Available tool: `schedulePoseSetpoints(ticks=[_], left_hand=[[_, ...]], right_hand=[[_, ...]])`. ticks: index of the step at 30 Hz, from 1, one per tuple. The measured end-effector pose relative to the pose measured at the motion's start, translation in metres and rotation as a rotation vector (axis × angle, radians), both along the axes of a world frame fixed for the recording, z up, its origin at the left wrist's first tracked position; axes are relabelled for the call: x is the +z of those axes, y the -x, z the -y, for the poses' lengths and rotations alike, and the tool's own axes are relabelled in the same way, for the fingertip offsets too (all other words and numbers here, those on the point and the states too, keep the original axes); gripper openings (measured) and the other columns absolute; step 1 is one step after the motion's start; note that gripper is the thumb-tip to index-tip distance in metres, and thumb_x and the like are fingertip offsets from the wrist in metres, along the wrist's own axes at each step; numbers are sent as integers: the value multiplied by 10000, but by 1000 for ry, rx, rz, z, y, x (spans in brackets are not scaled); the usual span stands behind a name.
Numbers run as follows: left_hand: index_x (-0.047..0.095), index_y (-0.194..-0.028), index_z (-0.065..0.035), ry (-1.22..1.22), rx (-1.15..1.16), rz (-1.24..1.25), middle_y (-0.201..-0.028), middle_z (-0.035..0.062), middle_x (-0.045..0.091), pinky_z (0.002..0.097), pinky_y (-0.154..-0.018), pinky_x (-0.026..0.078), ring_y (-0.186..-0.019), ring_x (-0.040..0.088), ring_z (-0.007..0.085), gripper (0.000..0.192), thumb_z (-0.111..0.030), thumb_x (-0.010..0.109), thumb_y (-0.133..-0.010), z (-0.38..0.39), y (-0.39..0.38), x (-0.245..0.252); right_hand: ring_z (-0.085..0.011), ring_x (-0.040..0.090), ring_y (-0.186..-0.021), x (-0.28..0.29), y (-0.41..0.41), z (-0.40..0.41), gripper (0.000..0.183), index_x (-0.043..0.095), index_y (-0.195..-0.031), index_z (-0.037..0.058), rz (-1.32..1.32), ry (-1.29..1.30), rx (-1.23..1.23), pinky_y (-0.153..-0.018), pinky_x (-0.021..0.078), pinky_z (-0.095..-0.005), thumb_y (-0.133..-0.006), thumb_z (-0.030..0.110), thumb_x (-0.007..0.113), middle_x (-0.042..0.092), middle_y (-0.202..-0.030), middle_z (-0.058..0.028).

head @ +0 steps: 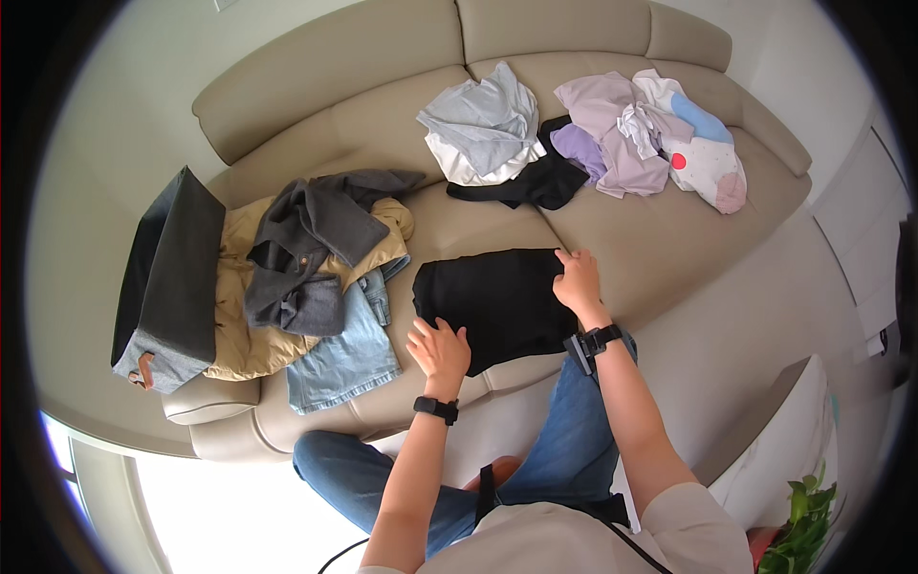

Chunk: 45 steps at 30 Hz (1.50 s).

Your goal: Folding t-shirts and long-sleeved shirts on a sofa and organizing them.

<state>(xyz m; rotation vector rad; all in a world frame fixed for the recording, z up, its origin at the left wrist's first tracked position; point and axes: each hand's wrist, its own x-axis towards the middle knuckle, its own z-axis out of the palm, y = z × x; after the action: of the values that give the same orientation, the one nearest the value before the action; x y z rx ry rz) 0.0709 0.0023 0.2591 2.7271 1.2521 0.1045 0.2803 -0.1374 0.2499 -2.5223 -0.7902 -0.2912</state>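
A black garment [495, 305], folded into a rough rectangle, lies on the front of the beige sofa seat before me. At its lower left corner rests my left hand [439, 350], fingers apart. My right hand [578, 283] touches the upper right corner, index finger extended along the edge; whether it pinches the cloth is unclear. Left of the garment are light blue denim [344, 366], a tan puffer jacket [237, 308] and, on top, a dark grey buttoned garment [323, 229].
A grey fabric storage box [176, 287] lies on its side at the sofa's left end. Farther back on the beige sofa [373, 136] are a grey garment [488, 118], a black one [527, 183], a pale pink one [609, 136] and a patterned one [706, 151]. A leafy plant [800, 516] stands lower right.
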Motion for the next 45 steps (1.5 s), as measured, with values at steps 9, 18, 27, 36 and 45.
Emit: schedulePoseSetpoints(ticks=[9, 18, 27, 36, 45], left_hand=[[204, -1449, -107, -13, -279, 237, -1513, 74, 193, 590, -1082, 82, -1398, 169, 229, 606, -307, 396, -910, -7, -35, -49], [234, -1434, -65, -101, -185, 240, -1501, 69, 230, 618, -1067, 57, -1394, 176, 219, 701, -507, 374, -908, -10, -37, -55], [240, -1434, -73, -59, -229, 143, -1501, 44, 235, 615, -1069, 54, -1390, 191, 210, 705, -530, 350, -910, -12, -16, -45], [161, -1312, 167, 258, 97, 353, -1211, 359, 429, 418, -960, 404, -1144, 480, 401, 887, -251, 713, -758, -40, -2, -17], [361, -1108, 54, 453, 25, 716, -1021, 361, 542, 460, -832, 458, -976, 542, 495, 497, -177, 674, -800, -66, -30, -24]], right_hand=[[-311, 99, -1397, -42, 78, -69, 558, 264, -1437, 210, -50, 177, 432, -1074, 110, -605, -929, 394, 404, 166, -1518, -18], [-471, 91, -1355, -51, 52, -61, 562, 145, -1462, 291, -86, 221, 188, -1103, 124, -538, -947, 412, 332, 37, -1540, 12], [-390, 24, -1392, -61, 28, -44, 756, 110, -1471, 150, -328, 142, 11, -1119, 57, -486, -891, 543, 395, 79, -1516, -176], [-352, 396, -1215, -46, 11, -5, 791, 378, -1306, -65, -614, -499, -83, -989, 348, -419, -698, 287, 742, 416, -1282, -256], [-311, 611, -959, -23, -26, -23, 336, 557, -1076, -62, -604, -502, 149, -840, 456, -355, -773, 55, 645, 645, -1001, -189]])
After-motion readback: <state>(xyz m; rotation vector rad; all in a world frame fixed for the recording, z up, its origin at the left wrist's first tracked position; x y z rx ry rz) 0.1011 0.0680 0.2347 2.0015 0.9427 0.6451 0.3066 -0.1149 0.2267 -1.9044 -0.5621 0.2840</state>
